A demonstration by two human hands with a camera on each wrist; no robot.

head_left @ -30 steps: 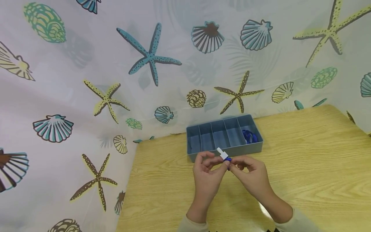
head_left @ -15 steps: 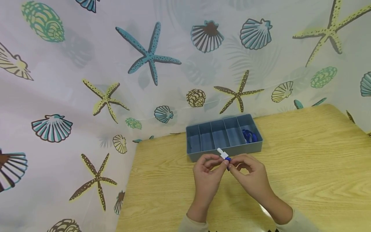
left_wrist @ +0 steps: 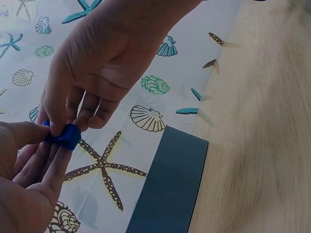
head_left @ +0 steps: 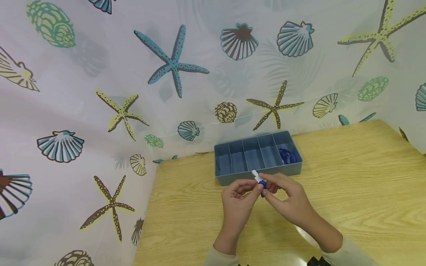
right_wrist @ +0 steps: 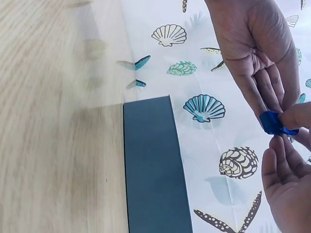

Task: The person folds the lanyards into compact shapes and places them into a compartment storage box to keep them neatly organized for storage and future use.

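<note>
Both hands meet just in front of the tray, at a small white plastic piece [head_left: 257, 177] with a narrow end and a shiny blue band [head_left: 263, 184] at its lower part. My left hand [head_left: 237, 203] pinches the blue band between thumb and fingers. From the other side my right hand [head_left: 291, 199] grips the same piece, its index finger along the white part and its thumb at the blue band. In the left wrist view the blue band [left_wrist: 68, 138] shows between the fingertips, with the white part hidden. The right wrist view shows the blue band [right_wrist: 272, 124] there too.
Behind the hands stands a blue-grey divided tray [head_left: 277, 170]. Its right-hand compartment holds shiny blue ribbon-like pieces [head_left: 287, 156]. All of it rests on a wood-grain table [head_left: 346, 177], with a seashell-print curtain [head_left: 206, 40] at the back and left.
My right hand's index finger has shifted up onto the white part, covering some of it. The piece has turned slightly more upright. My left hand keeps its pinch.
</note>
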